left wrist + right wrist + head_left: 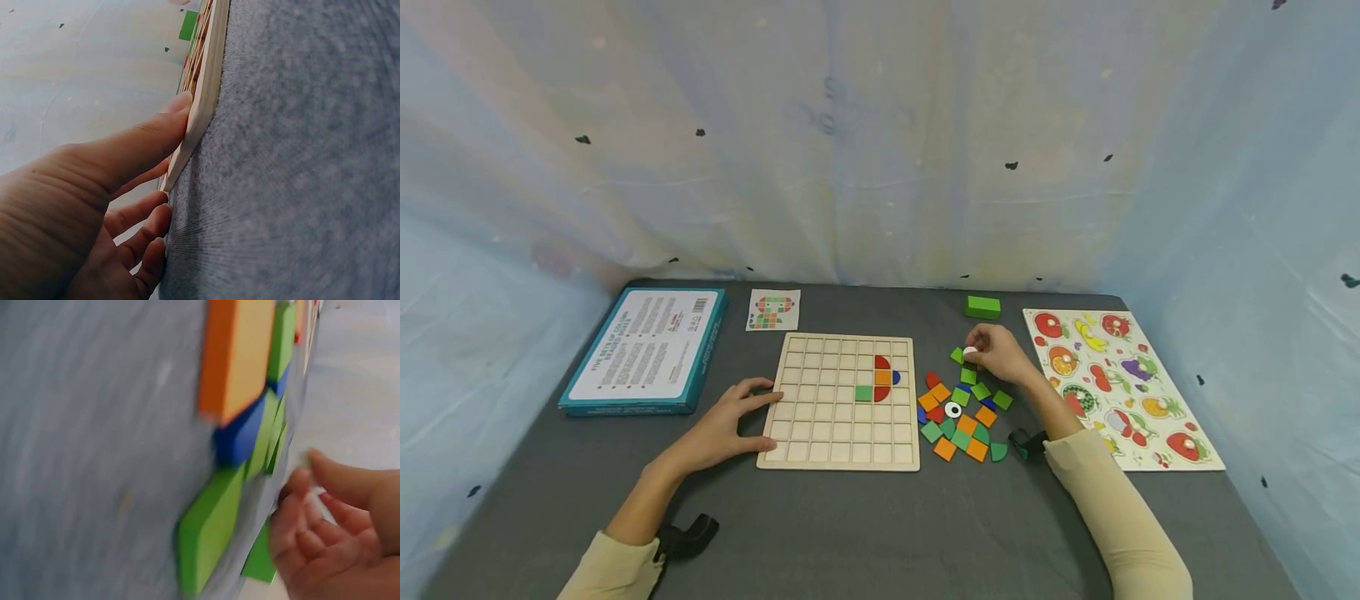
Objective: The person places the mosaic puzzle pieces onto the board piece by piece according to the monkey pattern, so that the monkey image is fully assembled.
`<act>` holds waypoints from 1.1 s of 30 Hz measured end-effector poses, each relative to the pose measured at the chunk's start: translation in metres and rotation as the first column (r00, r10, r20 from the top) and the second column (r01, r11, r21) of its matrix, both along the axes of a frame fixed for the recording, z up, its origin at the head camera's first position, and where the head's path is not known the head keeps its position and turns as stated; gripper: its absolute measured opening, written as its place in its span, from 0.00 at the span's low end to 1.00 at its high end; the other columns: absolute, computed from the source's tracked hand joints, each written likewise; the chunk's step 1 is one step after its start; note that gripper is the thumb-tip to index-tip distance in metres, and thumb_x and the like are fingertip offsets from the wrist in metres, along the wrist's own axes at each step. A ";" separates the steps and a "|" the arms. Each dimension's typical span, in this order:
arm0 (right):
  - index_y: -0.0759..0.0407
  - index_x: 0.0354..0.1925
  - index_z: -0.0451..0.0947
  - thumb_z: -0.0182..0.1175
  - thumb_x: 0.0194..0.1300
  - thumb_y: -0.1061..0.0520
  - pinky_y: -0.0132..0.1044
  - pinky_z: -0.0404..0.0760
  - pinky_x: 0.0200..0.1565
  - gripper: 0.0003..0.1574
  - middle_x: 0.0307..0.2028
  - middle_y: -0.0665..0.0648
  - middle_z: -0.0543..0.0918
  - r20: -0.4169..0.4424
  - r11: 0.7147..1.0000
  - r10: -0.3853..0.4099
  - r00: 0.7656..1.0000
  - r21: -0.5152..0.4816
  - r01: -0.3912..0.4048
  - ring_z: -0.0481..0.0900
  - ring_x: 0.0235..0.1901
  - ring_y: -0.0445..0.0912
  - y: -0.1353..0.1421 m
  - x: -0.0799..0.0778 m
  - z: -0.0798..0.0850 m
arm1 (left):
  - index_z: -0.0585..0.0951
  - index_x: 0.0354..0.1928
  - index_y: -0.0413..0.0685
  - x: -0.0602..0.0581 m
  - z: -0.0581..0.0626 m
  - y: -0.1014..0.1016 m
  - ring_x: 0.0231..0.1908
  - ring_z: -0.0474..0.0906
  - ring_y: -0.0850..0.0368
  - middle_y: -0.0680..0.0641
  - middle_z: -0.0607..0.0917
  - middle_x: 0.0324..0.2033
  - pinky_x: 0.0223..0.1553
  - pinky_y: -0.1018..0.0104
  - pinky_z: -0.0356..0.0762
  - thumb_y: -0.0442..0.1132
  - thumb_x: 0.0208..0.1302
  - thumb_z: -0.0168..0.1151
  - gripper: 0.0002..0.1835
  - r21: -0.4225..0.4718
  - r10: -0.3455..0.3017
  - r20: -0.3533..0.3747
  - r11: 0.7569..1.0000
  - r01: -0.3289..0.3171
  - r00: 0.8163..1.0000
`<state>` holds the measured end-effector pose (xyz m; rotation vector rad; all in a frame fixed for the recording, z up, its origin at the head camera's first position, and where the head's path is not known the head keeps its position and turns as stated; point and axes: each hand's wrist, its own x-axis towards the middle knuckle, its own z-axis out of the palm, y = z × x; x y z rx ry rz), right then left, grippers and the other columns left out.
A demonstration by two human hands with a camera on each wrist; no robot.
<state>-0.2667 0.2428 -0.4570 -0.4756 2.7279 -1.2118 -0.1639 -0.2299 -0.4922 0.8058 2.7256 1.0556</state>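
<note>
A square wooden grid board (820, 408) lies on the table. My left hand (722, 429) rests at its left edge, thumb and forefinger spread apart on the rim; the left wrist view shows the thumb (150, 137) on the board's edge. Toward the board's right sit red pieces (882, 362), an orange square (882, 377), a green square (864, 393) and a blue half-round piece (896, 377). Right of the board, my right hand (996, 354) pinches a white round piece (970, 353) above the loose pile; the fingers partly hide it.
Loose green, orange, red and blue pieces (967, 424) lie between board and right arm, with a white ring-shaped piece (952, 409). A green block (982, 307), a pattern card (772, 310), a teal box (643, 346) and a fruit picture board (1123, 383) lie around.
</note>
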 end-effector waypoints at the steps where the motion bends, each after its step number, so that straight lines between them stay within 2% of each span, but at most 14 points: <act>1: 0.75 0.42 0.77 0.62 0.67 0.70 0.37 0.79 0.31 0.08 0.31 0.66 0.82 0.010 0.998 -0.001 1.000 -0.057 0.002 0.79 0.26 0.53 -0.003 0.000 0.001 | 0.72 0.70 0.42 0.000 0.000 0.000 0.67 0.57 0.33 0.38 0.64 0.68 0.56 0.31 0.64 0.52 0.58 0.74 0.40 -0.001 0.001 -0.001 1.000 -0.001 1.000; 5: 0.80 0.50 0.74 0.58 0.70 0.69 0.46 0.84 0.40 0.14 0.38 0.74 0.81 0.108 0.963 0.022 0.994 -0.270 0.008 0.85 0.34 0.61 -0.022 0.001 0.005 | 0.72 0.70 0.43 -0.001 0.000 -0.001 0.67 0.57 0.33 0.38 0.64 0.69 0.56 0.31 0.64 0.52 0.58 0.74 0.40 -0.005 0.002 -0.004 1.000 -0.002 1.000; 7: 0.80 0.51 0.72 0.57 0.71 0.69 0.51 0.83 0.45 0.15 0.41 0.76 0.80 0.161 0.946 0.046 0.986 -0.324 0.009 0.84 0.38 0.64 -0.033 0.002 0.008 | 0.72 0.70 0.43 -0.001 0.000 -0.001 0.67 0.57 0.33 0.38 0.64 0.69 0.56 0.31 0.63 0.53 0.58 0.74 0.40 -0.005 0.001 -0.005 1.000 -0.001 1.000; 10: 0.77 0.54 0.74 0.57 0.72 0.67 0.51 0.81 0.49 0.16 0.46 0.74 0.79 0.158 0.958 0.104 0.982 -0.283 -0.055 0.82 0.42 0.62 -0.049 0.003 0.012 | 0.72 0.70 0.43 -0.001 0.000 -0.001 0.67 0.57 0.33 0.38 0.64 0.68 0.56 0.31 0.63 0.53 0.58 0.74 0.40 -0.004 0.001 -0.005 1.000 -0.001 1.000; 13: 0.74 0.53 0.78 0.57 0.73 0.65 0.44 0.79 0.44 0.15 0.47 0.70 0.81 0.114 0.968 0.159 0.981 -0.215 -0.132 0.78 0.39 0.59 -0.065 0.003 0.014 | 0.72 0.69 0.43 -0.001 0.000 -0.001 0.67 0.57 0.33 0.38 0.64 0.68 0.56 0.31 0.63 0.52 0.58 0.74 0.40 -0.004 0.003 -0.005 1.000 -0.003 1.000; 18: 0.75 0.44 0.80 0.60 0.69 0.68 0.44 0.81 0.35 0.09 0.37 0.67 0.82 0.118 0.941 0.246 0.962 -0.267 -0.208 0.80 0.31 0.62 -0.095 0.002 0.011 | 0.73 0.69 0.43 -0.001 0.000 -0.002 0.67 0.58 0.34 0.38 0.65 0.68 0.57 0.31 0.63 0.53 0.57 0.74 0.40 -0.005 0.005 -0.011 1.000 -0.005 1.000; 23: 0.72 0.40 0.81 0.64 0.64 0.70 0.36 0.79 0.37 0.05 0.32 0.61 0.82 0.048 0.931 0.326 0.944 -0.189 -0.312 0.80 0.31 0.50 -0.124 0.000 0.008 | 0.73 0.69 0.43 -0.001 -0.001 -0.002 0.67 0.58 0.34 0.38 0.65 0.68 0.56 0.31 0.63 0.53 0.57 0.74 0.41 -0.002 0.003 -0.011 1.000 -0.003 1.000; 27: 0.73 0.40 0.84 0.66 0.63 0.69 0.33 0.77 0.37 0.06 0.34 0.62 0.85 0.008 0.931 0.340 0.941 -0.147 -0.335 0.79 0.31 0.45 -0.140 0.000 0.007 | 0.73 0.69 0.43 -0.001 -0.002 -0.001 0.67 0.58 0.34 0.38 0.65 0.68 0.56 0.31 0.63 0.52 0.57 0.74 0.41 0.000 -0.001 -0.014 1.000 0.001 1.000; 33: 0.70 0.35 0.85 0.67 0.63 0.68 0.31 0.75 0.35 0.03 0.31 0.59 0.85 0.060 0.944 0.327 0.943 -0.075 -0.322 0.76 0.29 0.42 -0.151 0.002 0.005 | 0.73 0.69 0.42 0.000 -0.001 0.000 0.67 0.58 0.34 0.37 0.65 0.68 0.56 0.31 0.63 0.52 0.58 0.74 0.40 0.003 -0.003 -0.016 1.000 0.003 1.000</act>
